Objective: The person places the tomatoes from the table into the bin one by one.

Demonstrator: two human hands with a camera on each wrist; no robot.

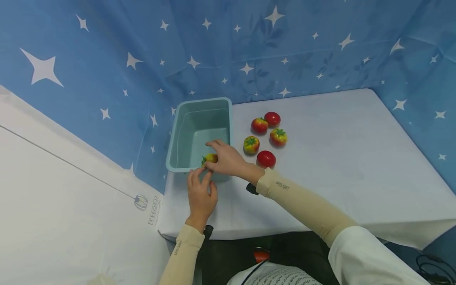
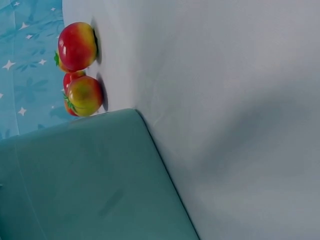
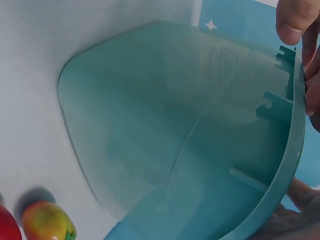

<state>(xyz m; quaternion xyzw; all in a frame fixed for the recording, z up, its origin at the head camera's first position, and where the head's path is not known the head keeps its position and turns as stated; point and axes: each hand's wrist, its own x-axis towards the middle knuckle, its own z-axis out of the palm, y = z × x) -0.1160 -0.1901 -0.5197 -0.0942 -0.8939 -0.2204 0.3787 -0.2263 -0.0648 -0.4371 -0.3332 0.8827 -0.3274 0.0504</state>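
My right hand [image 1: 229,159] reaches over the near rim of the pale teal plastic bin [image 1: 203,103]. Between its thumb and fingers it holds a yellow tomato [image 1: 210,158] with a green leafy top. The hand hides part of this fruit, and the wrist views do not show it. Close beside it, my left hand [image 1: 201,196] is at the same near rim. From the right wrist view, the left thumb [image 3: 291,31] lies outside the bin wall while the other fingers curl over the rim.
Right of the bin, on a white-covered table [image 1: 338,158], lie several red and yellow tomatoes [image 1: 266,159], some with green leafy tops. A blue starry curtain [image 1: 303,47] hangs behind. White sheeting [image 1: 71,198] covers the left side.
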